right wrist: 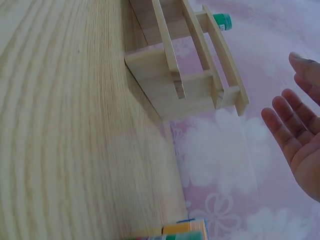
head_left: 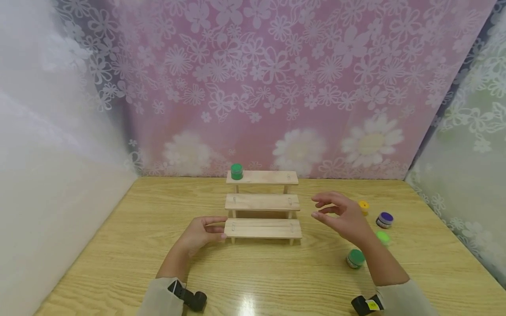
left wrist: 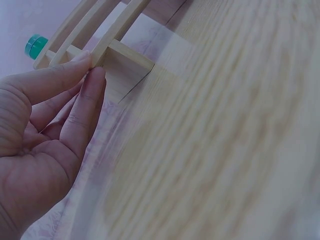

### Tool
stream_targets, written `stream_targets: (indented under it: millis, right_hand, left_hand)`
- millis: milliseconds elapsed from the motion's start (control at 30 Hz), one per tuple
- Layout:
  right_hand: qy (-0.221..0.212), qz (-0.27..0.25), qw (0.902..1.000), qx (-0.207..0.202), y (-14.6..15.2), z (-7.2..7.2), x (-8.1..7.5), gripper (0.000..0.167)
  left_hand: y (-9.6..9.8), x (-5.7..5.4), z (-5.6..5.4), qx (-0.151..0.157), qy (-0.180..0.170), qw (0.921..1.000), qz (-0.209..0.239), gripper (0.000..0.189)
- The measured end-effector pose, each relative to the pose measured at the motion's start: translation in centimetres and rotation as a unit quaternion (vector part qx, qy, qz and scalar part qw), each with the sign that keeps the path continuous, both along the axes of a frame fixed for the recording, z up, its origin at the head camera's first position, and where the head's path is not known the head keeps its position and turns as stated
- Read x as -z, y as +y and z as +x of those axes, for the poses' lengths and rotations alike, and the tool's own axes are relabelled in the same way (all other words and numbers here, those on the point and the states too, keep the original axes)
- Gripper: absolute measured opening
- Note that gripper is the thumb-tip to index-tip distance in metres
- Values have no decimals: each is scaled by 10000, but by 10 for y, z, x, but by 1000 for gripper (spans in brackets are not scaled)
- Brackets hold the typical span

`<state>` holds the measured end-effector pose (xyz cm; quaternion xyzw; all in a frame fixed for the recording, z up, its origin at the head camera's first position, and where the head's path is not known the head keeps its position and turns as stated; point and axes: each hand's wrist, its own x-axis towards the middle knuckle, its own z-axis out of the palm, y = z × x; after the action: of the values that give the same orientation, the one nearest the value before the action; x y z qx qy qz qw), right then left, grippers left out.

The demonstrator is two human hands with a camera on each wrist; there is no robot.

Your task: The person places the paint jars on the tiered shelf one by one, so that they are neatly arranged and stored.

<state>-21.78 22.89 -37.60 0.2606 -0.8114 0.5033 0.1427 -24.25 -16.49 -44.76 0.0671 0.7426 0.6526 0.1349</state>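
A three-step wooden rack [head_left: 262, 202] stands on the table. My left hand [head_left: 199, 236] pinches the left end of its lowest step between thumb and fingers, as the left wrist view shows at the step's end [left wrist: 99, 55]. A green-lidded jar [head_left: 236, 172] sits on the left end of the top step. Right of the rack, my right hand [head_left: 343, 216] hovers with fingers loosely bent and thumb apart, holding nothing. Near it are a yellow-orange jar [head_left: 363, 207], a purple-lidded jar [head_left: 384, 220], a light green jar [head_left: 382, 238], partly hidden by the arm, and another green-lidded jar [head_left: 356, 258].
The wooden table [head_left: 276, 281] runs back to a pink flowered cloth [head_left: 253, 87]. A white wall-like sheet [head_left: 59, 153] borders the left side, and a pale flowered one [head_left: 466, 175] the right.
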Motion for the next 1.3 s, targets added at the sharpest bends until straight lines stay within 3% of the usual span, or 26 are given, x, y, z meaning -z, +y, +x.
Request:
stream_targets:
  millis: [267, 567, 700, 933, 1133, 1300]
  right_hand:
    - [0, 385, 9992, 77, 20, 10, -1, 37]
    - [-216, 465, 9986, -129, 50, 22, 3, 37]
    - [-369, 601, 9974, -120, 62, 27, 7, 37]
    - [-269, 526, 9982, 30, 77, 31, 14, 34]
    - [-558, 725, 9958, 49, 88, 33, 19, 34]
    - [-940, 784, 9919, -354, 98, 32, 25, 42]
  left_hand:
    - [0, -2, 0, 44, 19, 10000, 21, 54]
    - [0, -3, 1, 102, 27, 9999, 19, 54]
    - [0, -2, 2, 131, 54, 9999, 13, 55]
    - [0, -2, 2, 183, 112, 9998, 36, 56]
    - [-1, -2, 2, 168, 66, 9998, -2, 56]
    - [-2, -1, 2, 152, 59, 9999, -3, 56]
